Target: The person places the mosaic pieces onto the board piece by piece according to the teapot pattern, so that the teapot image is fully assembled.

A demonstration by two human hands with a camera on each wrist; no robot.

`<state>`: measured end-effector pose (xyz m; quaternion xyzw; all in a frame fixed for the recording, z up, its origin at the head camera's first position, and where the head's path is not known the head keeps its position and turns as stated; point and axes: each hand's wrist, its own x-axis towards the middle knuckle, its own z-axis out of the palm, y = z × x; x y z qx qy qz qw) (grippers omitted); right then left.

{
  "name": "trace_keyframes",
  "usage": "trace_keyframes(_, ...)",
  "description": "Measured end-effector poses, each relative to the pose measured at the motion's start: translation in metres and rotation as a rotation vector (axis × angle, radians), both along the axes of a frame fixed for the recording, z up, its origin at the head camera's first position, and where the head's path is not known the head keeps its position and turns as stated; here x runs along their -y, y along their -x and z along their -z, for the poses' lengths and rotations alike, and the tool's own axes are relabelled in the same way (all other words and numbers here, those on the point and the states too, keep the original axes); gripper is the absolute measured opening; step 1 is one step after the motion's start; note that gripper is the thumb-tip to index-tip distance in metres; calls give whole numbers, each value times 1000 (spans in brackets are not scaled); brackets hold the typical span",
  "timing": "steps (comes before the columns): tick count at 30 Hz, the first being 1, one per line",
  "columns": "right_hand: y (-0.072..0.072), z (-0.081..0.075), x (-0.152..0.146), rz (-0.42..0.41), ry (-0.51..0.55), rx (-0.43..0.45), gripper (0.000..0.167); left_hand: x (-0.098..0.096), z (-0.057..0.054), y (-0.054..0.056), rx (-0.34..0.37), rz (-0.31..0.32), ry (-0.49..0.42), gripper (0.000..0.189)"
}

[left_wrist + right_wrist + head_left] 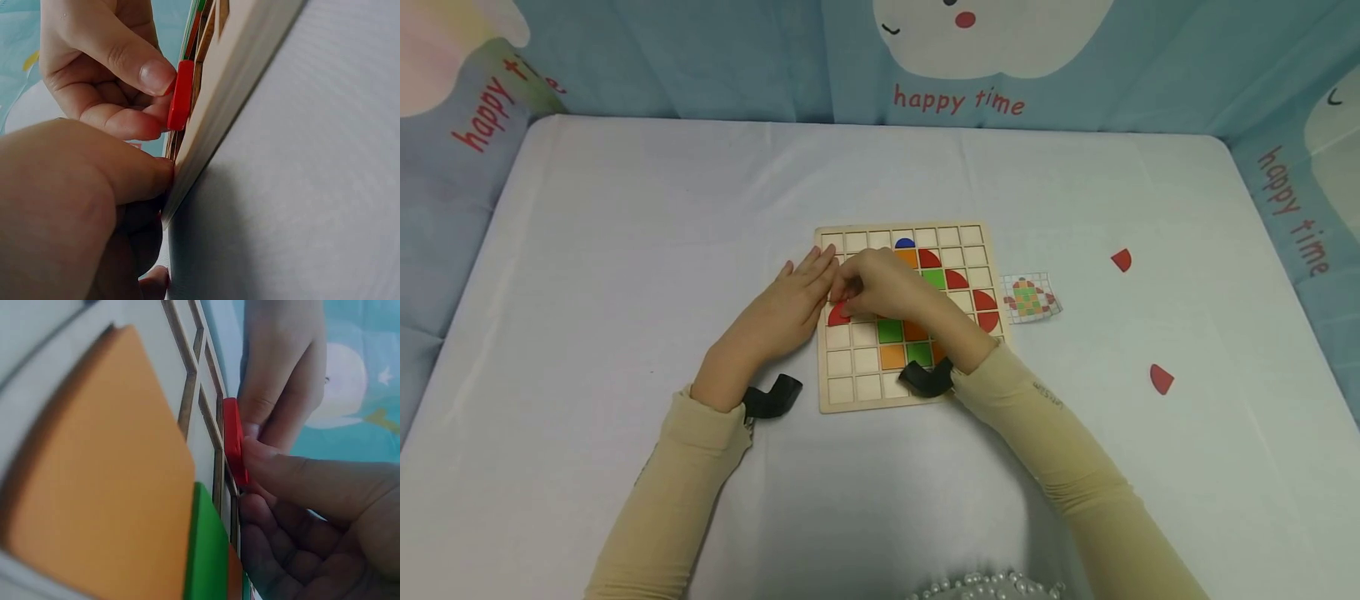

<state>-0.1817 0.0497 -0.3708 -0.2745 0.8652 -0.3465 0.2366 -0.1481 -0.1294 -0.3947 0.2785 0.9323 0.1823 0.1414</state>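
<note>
A red quarter-circle piece (837, 315) sits at the left column of a wooden grid board (865, 387), tilted a little up from the cells in the right wrist view. My right hand (887, 279) reaches across the board and pinches this piece (233, 440) between thumb and curled fingers. Along the board's left edge rests my left hand (778, 312), its fingers straight and the fingertips right at the rim. Orange squares (892, 357), green squares (890, 331), red quarter circles (987, 322) and a blue half circle (905, 243) fill other cells. My right forearm hides part of the board.
A small printed pattern card (1030, 297) lies against the board's right side. Farther right on the white cloth are two loose red quarter circles, one upper (1122, 260) and one lower (1162, 379). Black wrist cameras (773, 396) hang under both wrists. A blue curtain (737, 67) borders the table.
</note>
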Motion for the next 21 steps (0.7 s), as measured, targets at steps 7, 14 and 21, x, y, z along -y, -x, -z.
trace_keyframes(7, 0, 1, 1, 29, -21, -49, 5, -1, 1, 1, -6, 6, -5, 49)
trace_keyframes(14, -2, 0, 0, 24, 1, -70, 6, -2, 2, 2, -11, 8, -17, 49)
trace_keyframes(21, -2, -7, -18, 82, 86, 8, 8, -1, 3, 1, -6, -3, 5, 50)
